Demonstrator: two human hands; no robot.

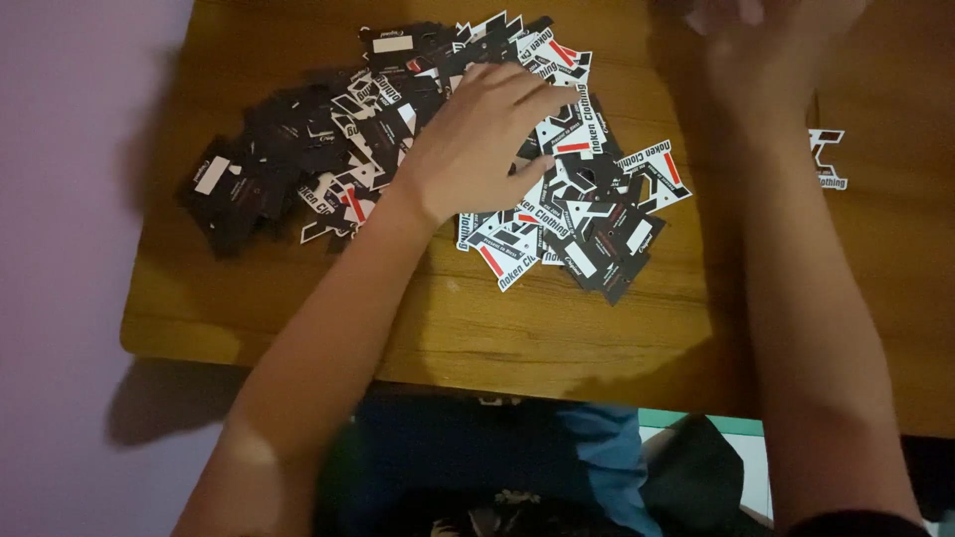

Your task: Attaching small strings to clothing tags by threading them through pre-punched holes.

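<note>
I am looking down on a brown wooden worktop [557,328] with a big loose heap of black, white and red die-cut card tags [418,139] spread over its far half. My left hand [477,134] is lying flat on the middle of that heap, fingers spread wide and pressing lightly on the cards; its grip is wide and is not closing on any single tag that I can make out. My right hand [771,45] is reaching to the far right edge of the view, blurred and partly cut off, so I cannot tell whether its grip is wide, narrow or holding something.

Well apart from the heap, on the right side of the worktop just beyond my right forearm, one lone white and black card tag [828,159] is lying by itself.

Judging how far along things are: nearly all the tags are sitting in the jumbled pile, overlapping at every angle, some face up and some showing their dark backs. Only that single tag is lying away from them, so I am reading the work on these cards as barely begun, with almost the whole heap untouched. At the near edge, dark clothing and a blue cloth [597,457] are showing below the worktop.
</note>
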